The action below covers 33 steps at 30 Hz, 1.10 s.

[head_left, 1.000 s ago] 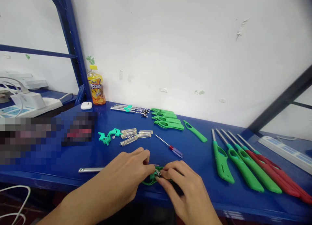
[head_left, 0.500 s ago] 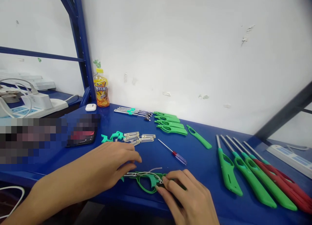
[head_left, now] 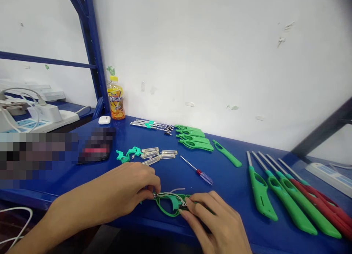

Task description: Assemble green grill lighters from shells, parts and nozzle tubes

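Observation:
Near the front edge of the blue bench lies an opened green lighter body with a white wire looping out of it. My left hand is closed, its fingertips pinching the left, metal-tube end of that body. At the right end, my right hand presses on the handle with its fingers together. A small screwdriver with a red and clear handle lies just beyond the hands.
Finished green and red long lighters lie in a row at right. Green half shells, metal tubes, clear gas tanks and teal triggers sit further back. An orange drink bottle and white earbud case stand by the wall.
My left hand slid left along the lighter body to its tube end, uncovering the green frame and white wire. The view shifted slightly.

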Each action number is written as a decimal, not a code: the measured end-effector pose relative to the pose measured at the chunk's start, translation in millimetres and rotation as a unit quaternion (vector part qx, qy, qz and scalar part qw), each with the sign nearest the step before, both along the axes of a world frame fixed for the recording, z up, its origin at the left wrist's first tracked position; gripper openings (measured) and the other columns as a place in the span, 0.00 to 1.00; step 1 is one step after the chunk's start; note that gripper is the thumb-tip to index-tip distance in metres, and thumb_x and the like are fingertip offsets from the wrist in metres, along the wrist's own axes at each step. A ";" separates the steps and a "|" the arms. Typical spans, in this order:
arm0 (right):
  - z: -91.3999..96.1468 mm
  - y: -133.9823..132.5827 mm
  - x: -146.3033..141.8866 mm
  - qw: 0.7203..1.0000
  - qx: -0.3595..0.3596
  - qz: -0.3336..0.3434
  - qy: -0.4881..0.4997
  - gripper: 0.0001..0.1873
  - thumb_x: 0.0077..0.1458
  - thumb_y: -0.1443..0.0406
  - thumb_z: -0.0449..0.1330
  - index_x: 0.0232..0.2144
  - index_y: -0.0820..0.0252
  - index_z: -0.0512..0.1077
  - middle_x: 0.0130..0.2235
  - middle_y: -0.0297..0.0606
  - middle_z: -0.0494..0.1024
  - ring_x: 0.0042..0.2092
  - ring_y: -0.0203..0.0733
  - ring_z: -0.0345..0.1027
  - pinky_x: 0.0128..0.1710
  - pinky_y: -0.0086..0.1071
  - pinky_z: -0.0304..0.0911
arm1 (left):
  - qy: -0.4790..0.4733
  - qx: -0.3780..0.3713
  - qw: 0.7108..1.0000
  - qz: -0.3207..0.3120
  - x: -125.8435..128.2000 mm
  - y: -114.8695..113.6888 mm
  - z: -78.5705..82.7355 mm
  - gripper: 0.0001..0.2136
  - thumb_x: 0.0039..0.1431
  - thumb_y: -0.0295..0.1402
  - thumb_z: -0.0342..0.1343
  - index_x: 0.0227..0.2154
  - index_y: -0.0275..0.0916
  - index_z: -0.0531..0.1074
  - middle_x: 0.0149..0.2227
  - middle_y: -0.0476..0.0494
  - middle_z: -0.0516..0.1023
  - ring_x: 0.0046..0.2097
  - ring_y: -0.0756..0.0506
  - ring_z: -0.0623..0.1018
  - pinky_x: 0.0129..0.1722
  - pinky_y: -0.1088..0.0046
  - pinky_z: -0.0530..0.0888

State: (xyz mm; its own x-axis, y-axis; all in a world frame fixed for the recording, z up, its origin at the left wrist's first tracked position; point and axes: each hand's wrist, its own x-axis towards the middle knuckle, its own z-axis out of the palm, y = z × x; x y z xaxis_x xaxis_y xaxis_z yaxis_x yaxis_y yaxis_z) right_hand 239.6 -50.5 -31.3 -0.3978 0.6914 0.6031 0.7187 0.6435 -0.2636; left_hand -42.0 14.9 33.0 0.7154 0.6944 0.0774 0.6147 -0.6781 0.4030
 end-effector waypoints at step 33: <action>-1.2 -1.8 4.2 0.998 -0.036 0.018 0.042 0.09 0.72 0.67 0.61 0.39 0.54 0.80 0.39 0.36 0.82 0.36 0.40 0.76 0.40 0.32 0.73 | 0.011 0.084 0.996 0.037 49.0 -23.4 -8.3 0.08 0.76 0.30 0.54 0.44 0.44 0.79 0.44 0.48 0.78 0.45 0.41 0.78 0.37 0.65 0.67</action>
State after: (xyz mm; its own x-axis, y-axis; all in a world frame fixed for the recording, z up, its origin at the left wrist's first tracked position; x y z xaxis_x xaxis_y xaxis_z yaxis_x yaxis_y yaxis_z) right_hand 243.8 -52.4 -32.6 -0.3730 0.7207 0.5843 0.6693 0.6452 -0.3685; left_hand 7.1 -8.5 24.7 0.6662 0.7234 0.1812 0.6726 -0.6878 0.2730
